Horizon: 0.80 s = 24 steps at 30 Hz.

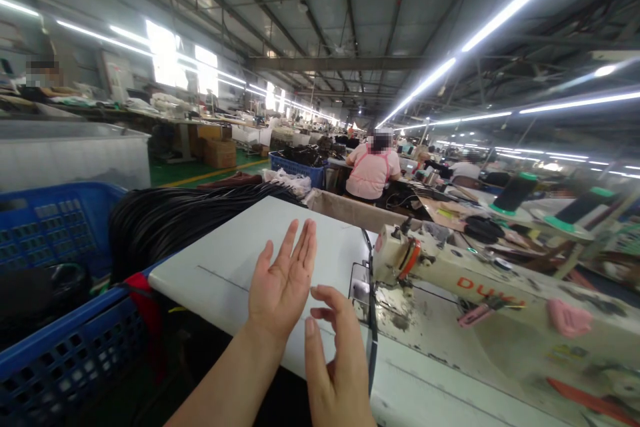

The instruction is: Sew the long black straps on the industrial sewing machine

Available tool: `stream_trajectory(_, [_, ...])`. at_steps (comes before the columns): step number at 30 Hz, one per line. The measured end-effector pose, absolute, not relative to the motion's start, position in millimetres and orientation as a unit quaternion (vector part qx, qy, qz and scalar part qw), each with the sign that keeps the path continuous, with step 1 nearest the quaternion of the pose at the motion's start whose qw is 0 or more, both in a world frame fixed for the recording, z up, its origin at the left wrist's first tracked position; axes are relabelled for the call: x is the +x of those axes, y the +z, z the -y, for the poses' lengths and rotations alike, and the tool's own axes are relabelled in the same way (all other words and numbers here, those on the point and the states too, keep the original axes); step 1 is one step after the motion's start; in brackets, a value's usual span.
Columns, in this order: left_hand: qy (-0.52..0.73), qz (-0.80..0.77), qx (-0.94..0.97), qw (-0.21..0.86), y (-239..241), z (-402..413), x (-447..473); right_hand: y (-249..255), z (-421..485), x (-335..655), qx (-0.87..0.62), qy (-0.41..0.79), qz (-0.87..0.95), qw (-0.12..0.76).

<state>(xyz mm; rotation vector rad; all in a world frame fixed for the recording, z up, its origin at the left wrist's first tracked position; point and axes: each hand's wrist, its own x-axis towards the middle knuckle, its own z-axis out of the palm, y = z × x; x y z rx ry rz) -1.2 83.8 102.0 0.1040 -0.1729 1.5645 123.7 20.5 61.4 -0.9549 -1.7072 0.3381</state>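
Note:
My left hand [285, 273] is raised over the white sewing table [200, 280], palm up, with its fingers stretched out and nothing on it. Beside it, a little lower and to the right, my right hand [335, 347] has its fingers curved and apart, with nothing between them. The two hands are close together; I cannot tell whether they touch. Just right of them stands a cream sewing machine [445, 280], its needle area above a metal plate [360, 290].
Long black strips [200, 220] are heaped behind the table's left side. Blue crates [60, 360] stand at the left. Pink-handled thread snips [480, 312] and a pink cloth [569, 317] lie on the machine. Black thread cones [517, 193] stand behind it. A person in pink [373, 173] sits ahead.

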Motion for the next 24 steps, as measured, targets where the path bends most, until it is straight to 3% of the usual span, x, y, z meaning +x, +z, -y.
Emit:
stream_trajectory(14, [0.682, 0.062, 0.074, 0.725, 93, -76, 13, 62, -17, 126, -0.388, 0.099, 0.665, 0.63])
stream_trajectory(24, [0.664, 0.022, 0.139, 0.735, 91, -69, 22, 65, -16, 133, -0.394, 0.071, 0.713, 0.576])
